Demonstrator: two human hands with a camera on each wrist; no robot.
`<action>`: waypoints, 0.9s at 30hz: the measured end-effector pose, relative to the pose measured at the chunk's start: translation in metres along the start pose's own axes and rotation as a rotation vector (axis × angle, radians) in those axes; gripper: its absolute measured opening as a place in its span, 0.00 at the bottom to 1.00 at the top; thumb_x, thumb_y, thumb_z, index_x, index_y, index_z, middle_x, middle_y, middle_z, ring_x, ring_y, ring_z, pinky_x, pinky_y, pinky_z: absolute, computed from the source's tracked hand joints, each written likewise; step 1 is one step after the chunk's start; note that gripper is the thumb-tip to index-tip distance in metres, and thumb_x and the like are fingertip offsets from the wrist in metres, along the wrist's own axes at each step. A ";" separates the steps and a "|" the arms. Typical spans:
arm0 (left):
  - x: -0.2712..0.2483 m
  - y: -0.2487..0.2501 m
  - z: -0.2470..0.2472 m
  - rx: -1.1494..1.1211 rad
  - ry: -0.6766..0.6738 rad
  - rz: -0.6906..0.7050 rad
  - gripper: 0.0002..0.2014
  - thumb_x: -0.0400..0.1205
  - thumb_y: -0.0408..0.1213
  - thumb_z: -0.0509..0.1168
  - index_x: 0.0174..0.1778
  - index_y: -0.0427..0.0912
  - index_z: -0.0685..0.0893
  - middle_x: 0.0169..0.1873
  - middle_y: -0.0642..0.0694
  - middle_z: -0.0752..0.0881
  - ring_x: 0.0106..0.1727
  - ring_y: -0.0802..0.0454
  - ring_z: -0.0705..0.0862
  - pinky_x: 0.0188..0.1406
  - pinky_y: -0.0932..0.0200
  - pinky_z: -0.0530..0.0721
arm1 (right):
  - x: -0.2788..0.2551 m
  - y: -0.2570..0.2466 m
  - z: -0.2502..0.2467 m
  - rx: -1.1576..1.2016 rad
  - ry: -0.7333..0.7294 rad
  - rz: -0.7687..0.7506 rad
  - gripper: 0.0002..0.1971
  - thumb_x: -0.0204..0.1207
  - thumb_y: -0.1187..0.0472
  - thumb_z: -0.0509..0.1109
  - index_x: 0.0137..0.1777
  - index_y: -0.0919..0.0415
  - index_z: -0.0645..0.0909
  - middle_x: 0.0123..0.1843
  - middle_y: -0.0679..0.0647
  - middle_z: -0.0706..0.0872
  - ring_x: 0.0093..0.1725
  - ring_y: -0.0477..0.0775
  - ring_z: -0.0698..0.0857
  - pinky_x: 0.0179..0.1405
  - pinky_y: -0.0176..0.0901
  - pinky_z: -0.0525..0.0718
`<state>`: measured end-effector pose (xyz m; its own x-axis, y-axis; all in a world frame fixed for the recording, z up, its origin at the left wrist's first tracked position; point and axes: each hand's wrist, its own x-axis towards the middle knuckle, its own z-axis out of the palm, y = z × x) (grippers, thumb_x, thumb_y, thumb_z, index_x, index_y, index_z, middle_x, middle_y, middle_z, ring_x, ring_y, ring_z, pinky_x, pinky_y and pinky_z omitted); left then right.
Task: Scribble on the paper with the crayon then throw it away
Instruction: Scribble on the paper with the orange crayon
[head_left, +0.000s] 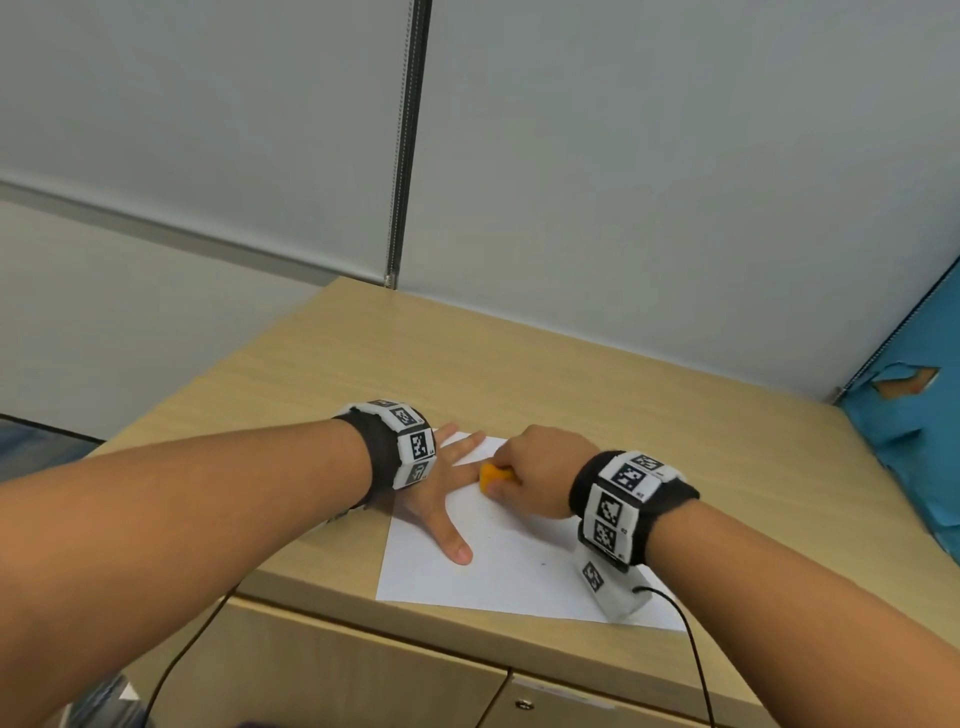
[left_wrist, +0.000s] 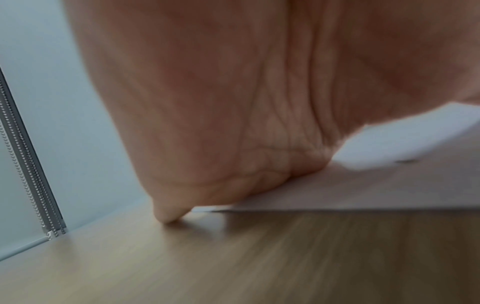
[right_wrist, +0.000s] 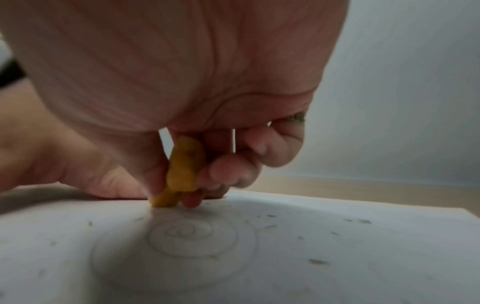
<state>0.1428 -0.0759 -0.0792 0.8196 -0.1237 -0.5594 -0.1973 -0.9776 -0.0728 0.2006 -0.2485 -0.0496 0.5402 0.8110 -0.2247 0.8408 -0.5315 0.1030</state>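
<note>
Right wrist view: the yellow crayon (right_wrist: 182, 170) stands tip-down on the paper (right_wrist: 285, 257), pinched between the curled right hand (head_left: 545, 470) thumb and fingertips. Left hand (head_left: 439, 499) lies flat, fingers spread, pressing the sheet onto the wooden cabinet top (head_left: 623, 374).

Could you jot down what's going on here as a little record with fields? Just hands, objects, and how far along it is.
Left hand: flat, fingers spread, pressing the paper down
Right hand: grips an orange crayon, tip on the sheet
Paper: lies on a wooden cabinet top; faint looping marks show in the right wrist view
Stage: scribbling; paper not yet thrown away
</note>
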 end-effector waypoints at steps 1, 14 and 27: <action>0.001 0.000 0.000 -0.001 -0.003 -0.001 0.62 0.66 0.82 0.64 0.82 0.70 0.27 0.85 0.51 0.23 0.86 0.37 0.26 0.81 0.23 0.39 | 0.001 -0.002 0.001 -0.007 0.019 0.006 0.19 0.83 0.43 0.60 0.50 0.56 0.86 0.39 0.53 0.84 0.42 0.60 0.85 0.41 0.50 0.85; 0.002 0.001 -0.003 0.033 -0.034 -0.016 0.61 0.66 0.82 0.63 0.84 0.68 0.30 0.84 0.52 0.22 0.85 0.39 0.25 0.80 0.21 0.41 | -0.003 -0.022 0.008 0.160 -0.102 -0.057 0.19 0.81 0.44 0.64 0.33 0.55 0.78 0.30 0.51 0.81 0.32 0.53 0.80 0.36 0.49 0.81; 0.000 0.004 -0.004 0.020 -0.018 -0.030 0.64 0.65 0.83 0.62 0.83 0.65 0.27 0.84 0.52 0.22 0.86 0.37 0.26 0.82 0.22 0.40 | 0.001 -0.012 0.001 0.183 -0.026 0.201 0.20 0.82 0.46 0.62 0.31 0.56 0.72 0.32 0.54 0.78 0.31 0.54 0.77 0.29 0.44 0.72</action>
<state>0.1440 -0.0808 -0.0760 0.8156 -0.0915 -0.5714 -0.1838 -0.9772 -0.1059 0.1909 -0.2410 -0.0523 0.6926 0.6792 -0.2428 0.6948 -0.7186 -0.0286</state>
